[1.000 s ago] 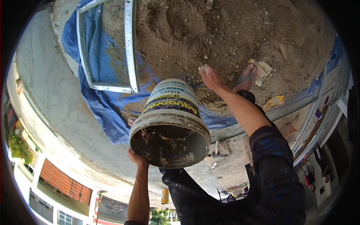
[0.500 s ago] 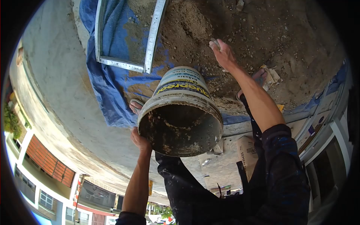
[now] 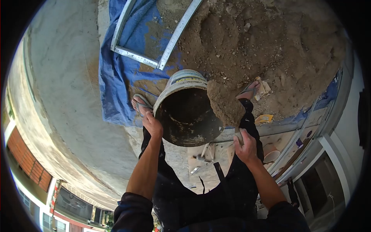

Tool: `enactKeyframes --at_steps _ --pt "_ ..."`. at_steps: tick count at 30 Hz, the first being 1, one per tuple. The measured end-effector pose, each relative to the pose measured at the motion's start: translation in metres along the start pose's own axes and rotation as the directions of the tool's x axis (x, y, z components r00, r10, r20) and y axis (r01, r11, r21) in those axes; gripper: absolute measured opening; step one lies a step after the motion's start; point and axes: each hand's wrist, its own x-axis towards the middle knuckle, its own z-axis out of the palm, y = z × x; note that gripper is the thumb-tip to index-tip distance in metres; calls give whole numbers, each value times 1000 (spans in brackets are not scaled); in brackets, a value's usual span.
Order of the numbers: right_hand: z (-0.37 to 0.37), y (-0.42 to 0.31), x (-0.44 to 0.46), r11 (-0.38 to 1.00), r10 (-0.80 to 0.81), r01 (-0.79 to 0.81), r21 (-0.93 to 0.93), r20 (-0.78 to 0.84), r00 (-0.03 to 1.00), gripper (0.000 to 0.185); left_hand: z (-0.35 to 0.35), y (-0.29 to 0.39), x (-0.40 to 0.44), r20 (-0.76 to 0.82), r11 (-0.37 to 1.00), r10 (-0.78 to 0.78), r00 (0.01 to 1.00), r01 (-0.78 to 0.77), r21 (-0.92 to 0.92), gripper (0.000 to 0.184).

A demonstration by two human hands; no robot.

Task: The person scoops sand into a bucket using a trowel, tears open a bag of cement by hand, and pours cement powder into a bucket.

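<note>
A dirty white plastic bucket [image 3: 185, 81] with a printed label tilts toward me, its mouth facing me and its inside crusted and dark. My left hand [image 3: 154, 125] is closed on its left rim. My right hand [image 3: 246, 149] is wrapped round the handle of a trowel [image 3: 238, 134]. A heap of damp brown sand [image 3: 226, 102] lies on the trowel and covers its blade. This load is at the right edge of the bucket's mouth; whether it touches the rim I cannot tell.
A metal-framed mesh sieve [image 3: 170, 46] lies on a blue tarp [image 3: 112, 87] beyond the bucket. Pebbly sand [image 3: 278, 50] spreads at the upper right. My sandaled feet stand either side of the bucket. Behind lie a hammer [image 3: 201, 158] and a small tub [image 3: 271, 154].
My right hand has come back from the sand pile toward me, bringing a trowel heaped with sand beside the bucket's mouth. My left hand stays on the rim.
</note>
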Motion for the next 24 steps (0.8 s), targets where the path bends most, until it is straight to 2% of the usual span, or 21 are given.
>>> enactKeyframes --at_steps 2,6,8,11,13,15,18,20,21,23,24 --pt "22 -16 -23 997 -22 17 -76 -68 997 30 1 -6 3 12 999 -16 1000 16 -40 38" --pt "58 -43 -51 983 163 -164 -83 -20 986 33 2 -10 2 15 999 -6 1000 7 -34 39" --pt "76 -47 -55 981 178 -175 -81 27 984 33 4 -7 1 -32 998 36 999 -37 -47 38" --pt "99 -52 -34 949 280 -210 -235 322 904 31 2 -7 -2 -34 999 22 999 -23 -37 38" --pt "119 -50 7 936 250 -101 -338 432 867 27 1 4 -3 -28 1000 4 1000 -4 -23 38" --pt "146 -34 53 928 147 21 -373 418 897 25 1 10 -4 -68 998 39 997 -42 -49 38" --pt "152 -17 104 894 116 86 -440 411 904 29 1 7 -2 -57 998 63 996 -65 -25 38" --pt "149 -27 97 894 239 -45 -445 389 890 31 -2 10 -3 -52 998 57 997 -59 -26 38" --pt "152 -23 92 891 238 -39 -451 393 888 31 0 13 -4 -61 997 57 997 -60 -46 38" --pt "168 -7 82 887 403 -342 -309 158 902 36 2 16 -4 -84 997 64 994 -67 -34 38" --pt "177 5 80 889 398 -337 -312 160 903 36 0 16 -4 -97 997 77 992 -78 -12 38"
